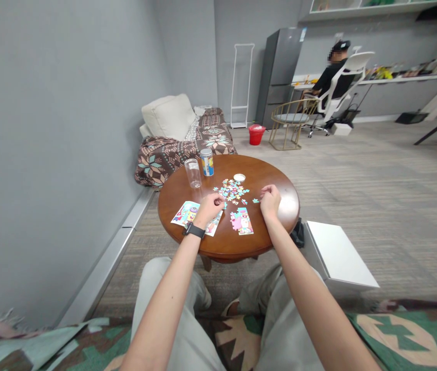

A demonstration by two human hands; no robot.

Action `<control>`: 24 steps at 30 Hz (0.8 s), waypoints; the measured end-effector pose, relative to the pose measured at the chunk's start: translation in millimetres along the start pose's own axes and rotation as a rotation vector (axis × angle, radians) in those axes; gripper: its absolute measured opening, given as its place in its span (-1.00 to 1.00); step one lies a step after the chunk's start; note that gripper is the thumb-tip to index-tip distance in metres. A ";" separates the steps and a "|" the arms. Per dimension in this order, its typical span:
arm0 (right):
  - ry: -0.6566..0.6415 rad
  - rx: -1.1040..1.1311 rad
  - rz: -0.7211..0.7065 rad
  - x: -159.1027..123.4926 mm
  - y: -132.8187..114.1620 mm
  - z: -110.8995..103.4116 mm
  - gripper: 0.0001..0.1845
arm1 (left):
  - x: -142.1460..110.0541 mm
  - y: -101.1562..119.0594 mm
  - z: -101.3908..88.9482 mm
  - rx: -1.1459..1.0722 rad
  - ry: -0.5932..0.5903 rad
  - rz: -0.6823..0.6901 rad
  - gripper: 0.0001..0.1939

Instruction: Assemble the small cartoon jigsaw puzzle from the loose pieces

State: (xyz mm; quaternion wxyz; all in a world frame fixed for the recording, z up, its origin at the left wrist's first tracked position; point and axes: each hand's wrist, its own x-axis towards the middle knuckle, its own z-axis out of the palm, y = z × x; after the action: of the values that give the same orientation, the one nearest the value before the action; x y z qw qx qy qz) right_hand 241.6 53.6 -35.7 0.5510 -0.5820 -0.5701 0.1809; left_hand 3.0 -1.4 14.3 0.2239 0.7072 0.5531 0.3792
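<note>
On the round wooden table [218,246], my left hand [209,210] is pinched at the fingertips around a small light-blue puzzle piece [225,205]. It hovers over a printed picture sheet [214,225], partly covering it. My right hand [270,202] rests at the right with fingers curled inward; what they hold, if anything, is hidden. Between the hands lies a loose heap of puzzle pieces [232,190]. Nearer to me is a partly joined puzzle section [243,221] in pink, white and teal, its left edge uneven. A single loose piece [256,201] sits beside my right fingers.
A clear glass [193,174], a colourful can [207,163] and a round white lid [239,178] stand toward the table's far side. Another picture card [186,213] lies at left. A white box [339,252] is right of the table. A person [336,72] sits far behind.
</note>
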 end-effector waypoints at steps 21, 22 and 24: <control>-0.212 -0.061 -0.074 -15.8 -42.9 1.2 -0.77 | 0.8 -18.2 1.0 0.268 0.321 -0.182 -0.79; -0.208 -0.060 -0.072 -15.9 -42.3 1.5 -0.77 | 1.0 -19.6 1.9 0.271 0.325 -0.187 -0.80; -0.207 -0.054 -0.063 -16.0 -41.8 1.9 -0.77 | 1.2 -21.4 3.9 0.281 0.314 -0.206 -0.78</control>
State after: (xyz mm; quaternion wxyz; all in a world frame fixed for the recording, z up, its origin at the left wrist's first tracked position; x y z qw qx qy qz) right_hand 216.0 29.8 -7.7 0.4784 -0.5567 -0.6467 0.2073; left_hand -7.0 6.3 -3.5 0.0720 0.6035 0.6978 0.3790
